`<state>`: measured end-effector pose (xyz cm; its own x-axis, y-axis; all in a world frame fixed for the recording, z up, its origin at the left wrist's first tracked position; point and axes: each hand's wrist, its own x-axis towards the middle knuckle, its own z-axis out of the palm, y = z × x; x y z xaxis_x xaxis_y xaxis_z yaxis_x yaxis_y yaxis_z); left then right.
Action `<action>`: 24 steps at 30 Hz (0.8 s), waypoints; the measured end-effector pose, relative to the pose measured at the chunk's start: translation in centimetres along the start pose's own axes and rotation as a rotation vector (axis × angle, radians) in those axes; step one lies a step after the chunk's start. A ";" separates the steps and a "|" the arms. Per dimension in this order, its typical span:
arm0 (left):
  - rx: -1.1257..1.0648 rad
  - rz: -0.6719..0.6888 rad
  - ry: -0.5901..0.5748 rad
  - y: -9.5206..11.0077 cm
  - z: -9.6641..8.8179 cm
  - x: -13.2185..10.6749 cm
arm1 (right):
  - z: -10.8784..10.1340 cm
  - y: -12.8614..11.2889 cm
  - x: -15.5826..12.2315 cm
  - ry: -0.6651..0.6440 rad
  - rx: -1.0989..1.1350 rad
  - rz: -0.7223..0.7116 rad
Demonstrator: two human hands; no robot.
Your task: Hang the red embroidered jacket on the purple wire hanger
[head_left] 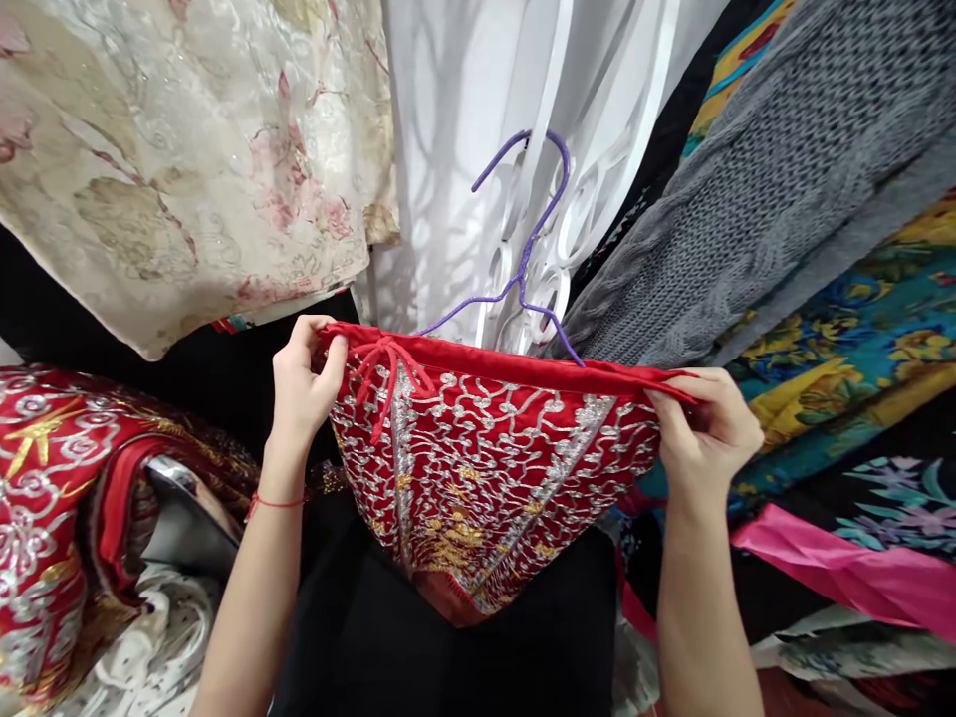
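Observation:
A red garment (485, 468) with silver and gold embroidery hangs folded over a purple hanger (527, 249). My left hand (303, 383) pinches its red top band at the left end, beside a red drawstring bow (384, 373). My right hand (702, 423) is closed on the same band at the right end. The band is stretched flat between the two hands. The hanger's hook rises in front of a white patterned panel (523, 149), and its lower bar is hidden by the cloth.
A cream floral cloth (186, 149) hangs upper left. A grey knit (747, 199) and blue-yellow floral fabric (858, 329) lie at right, with pink cloth (843, 573) below. Another red embroidered garment (52, 498) is piled at left. Black fabric (448, 647) is underneath.

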<state>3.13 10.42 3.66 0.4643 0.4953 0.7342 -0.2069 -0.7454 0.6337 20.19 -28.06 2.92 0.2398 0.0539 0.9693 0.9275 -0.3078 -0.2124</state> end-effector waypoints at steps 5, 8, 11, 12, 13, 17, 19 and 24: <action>-0.140 0.017 0.032 1.0 0.0 -0.1 | 0.0 -0.4 -0.1 -0.035 -0.095 -0.006; -0.211 0.024 0.049 1.8 -0.3 -0.2 | 0.9 -0.6 -0.7 0.099 -0.128 0.072; -0.208 0.003 0.039 1.7 -0.2 -0.3 | 1.9 -0.8 -1.2 0.121 -0.126 0.214; -0.213 -0.021 0.025 1.4 -0.1 -0.3 | 2.2 -0.8 -1.2 0.118 -0.120 0.254; -0.219 -0.051 0.003 1.1 0.0 -0.4 | 2.3 -0.8 -1.2 0.115 -0.114 0.289; -0.224 -0.155 -0.091 0.0 1.1 -0.8 | 2.3 -0.5 -0.9 0.061 -0.180 0.366; -0.227 -0.164 -0.088 -0.3 1.8 -0.9 | 2.3 -0.4 -0.9 0.038 -0.225 0.380; -0.143 -0.087 -0.012 -0.8 3.1 -1.0 | 2.8 -0.4 -1.4 0.074 -0.289 0.383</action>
<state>5.53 9.13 1.59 0.4957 0.5495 0.6726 -0.2854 -0.6283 0.7237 20.28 -25.38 1.35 0.5180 -0.1790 0.8364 0.6562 -0.5441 -0.5228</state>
